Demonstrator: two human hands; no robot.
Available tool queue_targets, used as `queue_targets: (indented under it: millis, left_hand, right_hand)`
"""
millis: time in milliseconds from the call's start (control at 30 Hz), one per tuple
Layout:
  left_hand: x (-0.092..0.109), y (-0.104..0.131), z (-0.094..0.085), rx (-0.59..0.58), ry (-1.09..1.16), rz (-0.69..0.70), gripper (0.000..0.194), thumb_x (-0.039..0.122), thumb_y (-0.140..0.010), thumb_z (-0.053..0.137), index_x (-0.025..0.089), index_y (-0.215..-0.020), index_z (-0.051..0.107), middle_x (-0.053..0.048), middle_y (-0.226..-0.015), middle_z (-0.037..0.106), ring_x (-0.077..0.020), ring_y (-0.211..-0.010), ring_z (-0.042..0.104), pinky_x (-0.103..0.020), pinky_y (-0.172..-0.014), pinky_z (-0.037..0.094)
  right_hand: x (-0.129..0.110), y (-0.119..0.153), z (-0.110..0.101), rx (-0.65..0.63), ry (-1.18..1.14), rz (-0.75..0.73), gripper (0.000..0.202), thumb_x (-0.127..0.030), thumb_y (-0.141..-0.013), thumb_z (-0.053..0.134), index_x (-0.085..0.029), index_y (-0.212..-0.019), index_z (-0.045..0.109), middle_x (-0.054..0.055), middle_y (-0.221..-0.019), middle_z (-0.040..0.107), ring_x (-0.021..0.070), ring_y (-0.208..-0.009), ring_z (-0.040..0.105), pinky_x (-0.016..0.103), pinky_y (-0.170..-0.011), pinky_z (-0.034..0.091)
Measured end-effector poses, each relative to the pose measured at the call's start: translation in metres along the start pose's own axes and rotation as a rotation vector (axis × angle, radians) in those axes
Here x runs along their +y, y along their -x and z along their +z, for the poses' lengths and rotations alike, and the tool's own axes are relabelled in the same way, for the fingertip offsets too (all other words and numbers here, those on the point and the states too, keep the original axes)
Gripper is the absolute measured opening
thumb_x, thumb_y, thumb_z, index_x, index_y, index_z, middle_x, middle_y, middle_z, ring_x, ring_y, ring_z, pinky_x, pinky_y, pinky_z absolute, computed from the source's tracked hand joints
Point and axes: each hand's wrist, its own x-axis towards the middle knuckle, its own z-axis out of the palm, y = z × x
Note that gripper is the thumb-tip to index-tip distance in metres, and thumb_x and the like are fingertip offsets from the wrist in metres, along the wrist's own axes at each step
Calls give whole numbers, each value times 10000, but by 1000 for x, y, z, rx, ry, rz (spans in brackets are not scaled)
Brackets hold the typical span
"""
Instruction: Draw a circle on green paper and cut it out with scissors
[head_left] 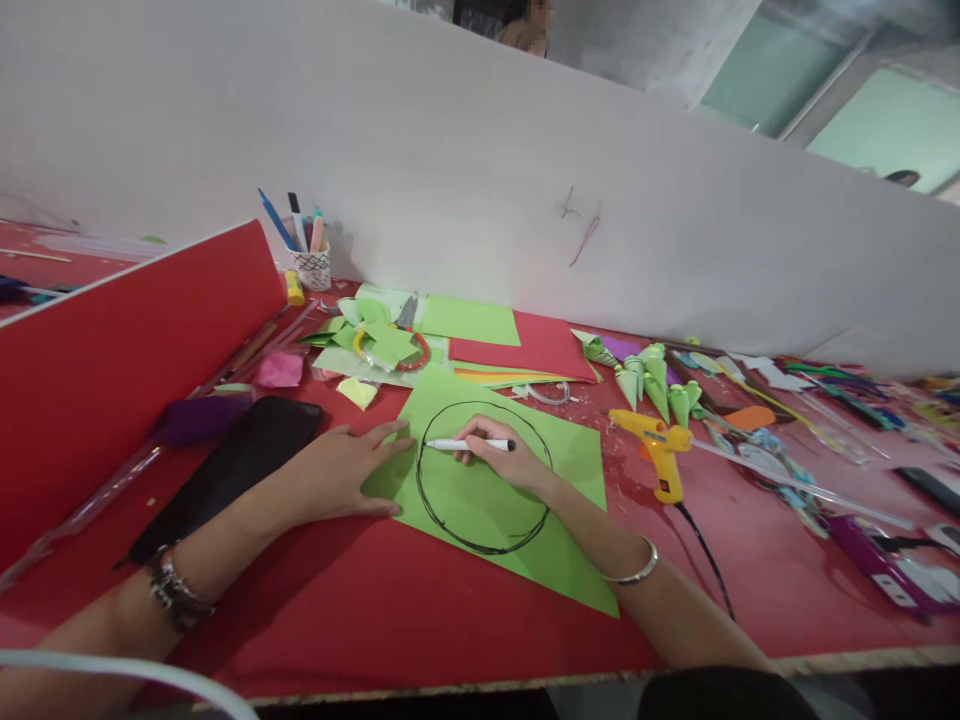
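So the big stuff first: there's a long whitish panel [450, 150] standing along the back, and in front of it a red tabletop [337, 630]. A red divider [135, 380] with a white top edge stands on the left.

The bright green sheet [487, 500] lies flat and a bit crooked in the middle of the table, right in front of the person. It's got a hand-drawn black circle [491, 550] on it, kinda wobbly, with doubled lines in places. Behind it are a red sheet [525, 345] and another light green sheet [469, 320].

A flat black case [232, 470] sits left of the green sheet, partly behind the left forearm. Left hand [345, 472] has its fingers and thumb spread pretty wide over the sheet's left edge, not gripping anything. Right hand [499, 455] is over the circle, fingers closed in a writing grip on the white marker [450, 445]. The marker's tip points left, at the left side of the circle, and its black end sticks out to the right.

Over on the right there's a purple power strip [877, 565], then a yellow glue gun [661, 450] just beside the sheet, black cord trailing toward the front. A patterned cup [311, 268] with pens stands by the back panel. Scissors [424, 352] with red and yellow handles lie among green paper pieces, some green paper cones [654, 385] sit behind the glue gun, and there's a little pink paper piece [280, 370] near the black case.
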Motion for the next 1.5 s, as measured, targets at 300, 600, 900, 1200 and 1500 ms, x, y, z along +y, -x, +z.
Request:
queue_targets:
  millis: [300,600,900,1200,1500]
  left_hand:
    - [0,0,-1,-14,-65,-7,726,597,-685,500,285,-1321,340,-49,-1417,300,-278,-855,577,-378,-790,387]
    - [0,0,-1,-6,-49,11,721,585,-684,518,293,-1318,341,-37,-1416,304,-276,-873,581,-361,-782,390]
    - [0,-1,0,8,-78,17,703,568,-697,518,294,-1318,338,-52,-1408,318,-246,-843,584,-342,-776,384]
    - [-2,-1,1,0,-92,20,722,579,-703,509,293,-1335,307,-64,-1410,314,-238,-831,585,-330,-770,380]
    - [-1,-1,1,0,-117,31,716,582,-716,496,287,-1338,299,-66,-1410,313,-239,-827,583,-331,-763,379]
  right_hand:
    - [-6,3,0,-93,-35,-5,166,-287,-819,506,-150,-842,595,34,-756,645,125,-710,584,271,-663,447]
    - [-4,3,-5,-167,-149,43,180,-301,-796,533,-137,-775,603,31,-697,652,136,-681,619,282,-653,478]
    - [-9,4,-2,-164,-128,32,146,-261,-800,528,-137,-812,605,34,-739,651,126,-702,613,263,-667,469]
    - [-5,2,-9,-236,-36,-10,131,-202,-785,511,-134,-752,618,16,-668,644,112,-637,587,221,-590,414]
    - [-5,1,-14,-304,20,19,136,-199,-756,516,-135,-730,633,1,-631,643,91,-553,544,184,-494,369]
